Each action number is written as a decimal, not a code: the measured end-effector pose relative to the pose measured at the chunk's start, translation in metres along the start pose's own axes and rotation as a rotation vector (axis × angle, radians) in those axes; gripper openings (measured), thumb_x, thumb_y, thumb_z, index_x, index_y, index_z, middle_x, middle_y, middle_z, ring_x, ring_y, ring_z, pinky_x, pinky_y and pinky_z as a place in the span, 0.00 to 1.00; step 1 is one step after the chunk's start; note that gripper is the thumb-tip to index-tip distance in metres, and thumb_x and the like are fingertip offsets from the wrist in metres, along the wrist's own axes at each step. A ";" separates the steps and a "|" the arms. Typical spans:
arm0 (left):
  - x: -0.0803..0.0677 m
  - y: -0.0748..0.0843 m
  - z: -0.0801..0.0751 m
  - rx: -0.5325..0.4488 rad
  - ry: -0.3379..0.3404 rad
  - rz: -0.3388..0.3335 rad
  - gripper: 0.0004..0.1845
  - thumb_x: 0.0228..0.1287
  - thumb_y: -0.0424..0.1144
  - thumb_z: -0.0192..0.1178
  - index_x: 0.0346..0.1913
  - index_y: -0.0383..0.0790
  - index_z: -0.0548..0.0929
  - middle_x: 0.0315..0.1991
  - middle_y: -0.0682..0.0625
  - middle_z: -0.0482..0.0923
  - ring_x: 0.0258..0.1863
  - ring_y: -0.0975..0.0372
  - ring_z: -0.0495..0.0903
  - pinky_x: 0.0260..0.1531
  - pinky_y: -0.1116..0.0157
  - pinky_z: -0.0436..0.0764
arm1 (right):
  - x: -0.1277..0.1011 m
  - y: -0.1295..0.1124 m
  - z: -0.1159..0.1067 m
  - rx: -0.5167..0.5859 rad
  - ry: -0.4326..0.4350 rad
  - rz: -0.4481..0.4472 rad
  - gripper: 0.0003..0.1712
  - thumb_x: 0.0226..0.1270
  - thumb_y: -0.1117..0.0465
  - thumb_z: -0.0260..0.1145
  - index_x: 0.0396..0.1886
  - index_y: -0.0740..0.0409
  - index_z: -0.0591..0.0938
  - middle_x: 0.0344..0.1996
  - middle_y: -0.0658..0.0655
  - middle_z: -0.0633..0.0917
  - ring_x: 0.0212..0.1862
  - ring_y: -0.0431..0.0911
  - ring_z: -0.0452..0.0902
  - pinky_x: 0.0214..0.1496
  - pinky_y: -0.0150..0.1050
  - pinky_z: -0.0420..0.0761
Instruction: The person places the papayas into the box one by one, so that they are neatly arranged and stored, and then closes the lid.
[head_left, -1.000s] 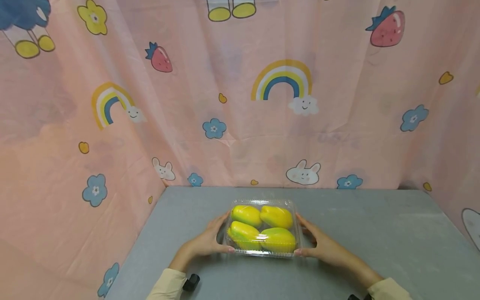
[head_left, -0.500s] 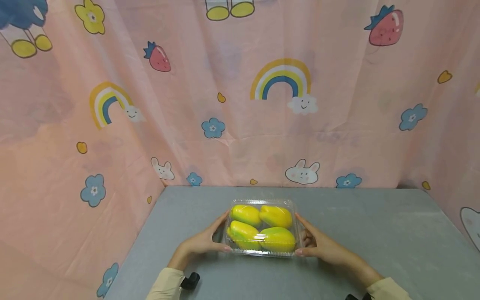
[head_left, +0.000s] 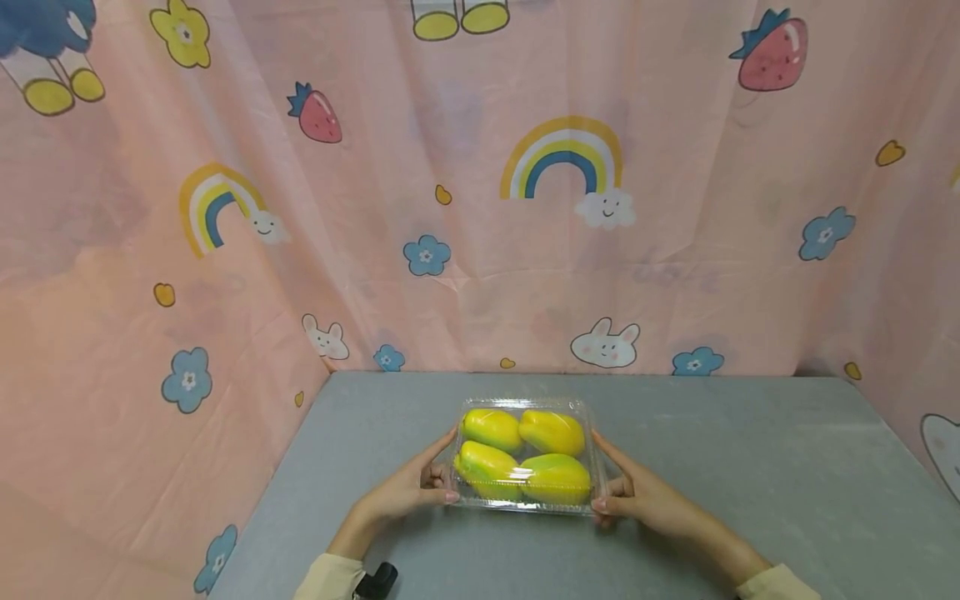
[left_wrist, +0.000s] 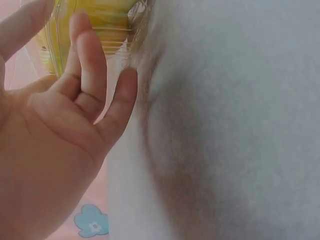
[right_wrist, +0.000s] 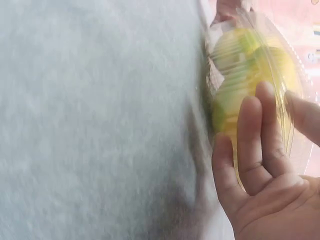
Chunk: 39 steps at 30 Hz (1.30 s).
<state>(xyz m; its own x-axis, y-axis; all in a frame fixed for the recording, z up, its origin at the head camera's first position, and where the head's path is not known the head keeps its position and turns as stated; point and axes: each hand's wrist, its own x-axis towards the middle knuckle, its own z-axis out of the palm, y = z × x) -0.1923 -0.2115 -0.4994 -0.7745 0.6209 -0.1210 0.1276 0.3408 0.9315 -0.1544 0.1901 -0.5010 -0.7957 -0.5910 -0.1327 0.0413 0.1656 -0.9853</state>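
A clear plastic lidded box sits in the middle of the grey table, with several yellow-green fruits inside. My left hand holds its left side, thumb at the front corner and forefinger along the side wall. My right hand holds the right side the same way. In the left wrist view the left hand's fingers curl against the box. In the right wrist view the right hand's fingers lie against the box. I cannot tell whether the box rests on the table or is raised.
A pink curtain printed with rainbows, flowers and rabbits hangs behind the table and along its left side. The table's left edge runs close to the left arm. A small black device shows at the left wrist.
Both hands have closed in on the box's sides, the fingers curling tighter at the front corners. The arms have drawn slightly back toward me. The box has barely moved.
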 end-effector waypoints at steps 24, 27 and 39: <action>0.002 0.002 0.002 -0.183 0.001 -0.009 0.50 0.59 0.22 0.60 0.80 0.41 0.44 0.23 0.57 0.81 0.29 0.66 0.82 0.38 0.70 0.83 | 0.000 -0.005 0.013 0.058 0.115 0.066 0.59 0.65 0.64 0.67 0.81 0.54 0.36 0.16 0.49 0.83 0.19 0.39 0.76 0.26 0.35 0.83; 0.001 0.003 0.001 -0.190 0.009 -0.021 0.50 0.60 0.23 0.61 0.80 0.43 0.44 0.23 0.56 0.81 0.30 0.65 0.82 0.39 0.70 0.84 | 0.000 -0.006 0.013 0.058 0.117 0.071 0.57 0.66 0.63 0.67 0.81 0.53 0.37 0.17 0.51 0.83 0.20 0.40 0.77 0.28 0.37 0.84; 0.000 0.004 0.000 -0.155 -0.011 -0.043 0.51 0.62 0.30 0.65 0.80 0.47 0.44 0.27 0.54 0.81 0.32 0.62 0.83 0.40 0.70 0.83 | -0.004 0.000 0.007 0.036 0.083 0.019 0.57 0.68 0.60 0.67 0.81 0.55 0.36 0.33 0.64 0.88 0.34 0.43 0.85 0.42 0.37 0.87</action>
<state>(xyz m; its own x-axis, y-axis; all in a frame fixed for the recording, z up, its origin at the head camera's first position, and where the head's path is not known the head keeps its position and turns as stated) -0.1915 -0.2101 -0.4952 -0.7701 0.6162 -0.1651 -0.0032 0.2551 0.9669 -0.1470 0.1868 -0.5016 -0.8421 -0.5199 -0.1433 0.0773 0.1467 -0.9862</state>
